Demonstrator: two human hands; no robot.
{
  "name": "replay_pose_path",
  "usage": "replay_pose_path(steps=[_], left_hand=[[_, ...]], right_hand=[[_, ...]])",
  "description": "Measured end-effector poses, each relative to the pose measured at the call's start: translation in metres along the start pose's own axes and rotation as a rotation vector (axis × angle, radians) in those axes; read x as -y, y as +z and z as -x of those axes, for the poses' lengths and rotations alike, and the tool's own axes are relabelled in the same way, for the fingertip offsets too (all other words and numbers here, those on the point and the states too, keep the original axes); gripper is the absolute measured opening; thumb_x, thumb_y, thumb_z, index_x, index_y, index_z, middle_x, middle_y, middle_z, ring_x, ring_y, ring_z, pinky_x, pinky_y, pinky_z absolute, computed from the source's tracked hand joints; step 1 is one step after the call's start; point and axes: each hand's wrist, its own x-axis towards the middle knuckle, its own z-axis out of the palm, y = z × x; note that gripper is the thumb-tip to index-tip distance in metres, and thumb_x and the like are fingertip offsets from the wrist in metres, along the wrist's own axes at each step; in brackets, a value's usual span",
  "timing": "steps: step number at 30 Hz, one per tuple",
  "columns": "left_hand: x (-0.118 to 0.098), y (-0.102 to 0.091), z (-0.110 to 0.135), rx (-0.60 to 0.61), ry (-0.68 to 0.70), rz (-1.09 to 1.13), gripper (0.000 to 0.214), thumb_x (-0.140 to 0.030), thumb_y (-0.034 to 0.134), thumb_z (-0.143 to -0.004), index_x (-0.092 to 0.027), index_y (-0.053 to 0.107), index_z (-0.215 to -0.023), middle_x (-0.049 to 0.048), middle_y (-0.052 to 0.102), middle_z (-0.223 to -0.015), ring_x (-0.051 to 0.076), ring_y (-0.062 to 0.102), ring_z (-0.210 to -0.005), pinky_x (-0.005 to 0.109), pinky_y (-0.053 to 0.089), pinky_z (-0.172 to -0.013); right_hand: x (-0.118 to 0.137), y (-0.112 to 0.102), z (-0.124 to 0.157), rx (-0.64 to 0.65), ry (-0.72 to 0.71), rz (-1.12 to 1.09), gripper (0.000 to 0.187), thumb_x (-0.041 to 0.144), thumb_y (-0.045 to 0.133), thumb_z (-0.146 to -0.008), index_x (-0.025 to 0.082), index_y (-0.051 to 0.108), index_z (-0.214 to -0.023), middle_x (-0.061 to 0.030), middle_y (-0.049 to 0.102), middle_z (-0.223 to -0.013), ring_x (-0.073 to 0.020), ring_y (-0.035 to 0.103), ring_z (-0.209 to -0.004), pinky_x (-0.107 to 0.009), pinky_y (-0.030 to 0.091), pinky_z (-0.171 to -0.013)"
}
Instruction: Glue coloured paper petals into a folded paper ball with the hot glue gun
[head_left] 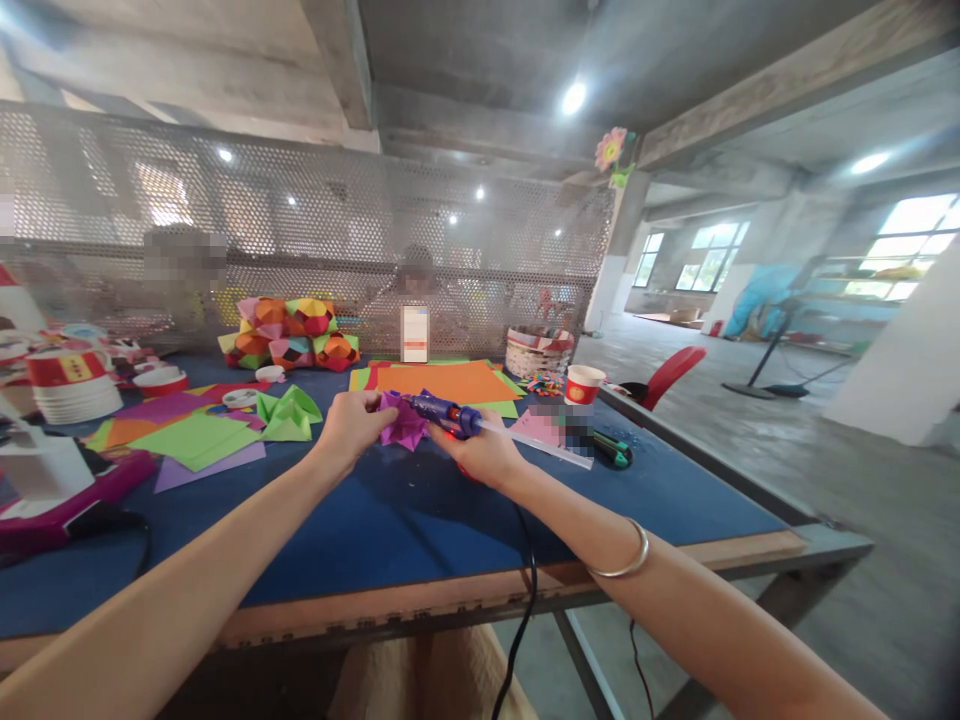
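Note:
My left hand (352, 430) pinches a folded purple paper piece (405, 425) above the blue tabletop. Wrapped round a blue hot glue gun (448, 412) is my right hand (487, 450), wearing a bracelet on its wrist. The gun's nozzle points left, at the purple paper; whether it touches the paper I cannot tell. A clear glue stick (540, 442) sticks out of the gun's rear, and a black cord (525, 590) runs down over the table edge. A folded green paper piece (289, 412) lies left of my left hand.
Orange paper sheets (442, 383) lie beyond my hands, before a propped phone (415, 333). Colourful paper balls (289, 335) stand at the back left. On the right are a basket (540, 352), a paper cup (585, 384) and a green-black cutter (611, 450). Stacked cups (71, 385) stand left.

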Motion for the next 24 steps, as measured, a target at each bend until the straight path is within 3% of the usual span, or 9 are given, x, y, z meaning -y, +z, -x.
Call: replay_pose_path(steps=[24], left_hand=[[0.0055, -0.0009, -0.0047, -0.014, 0.032, -0.017, 0.017, -0.034, 0.066, -0.057, -0.017, 0.065, -0.054, -0.0050, 0.051, -0.046, 0.011, 0.042, -0.048, 0.025, 0.029, -0.050]], right_hand=[[0.0053, -0.0036, -0.0017, 0.006, 0.005, 0.134, 0.028, 0.042, 0.069, -0.085, 0.021, 0.071, -0.065, -0.0042, 0.072, -0.064, -0.0205, 0.069, -0.064, -0.029, 0.048, -0.062]])
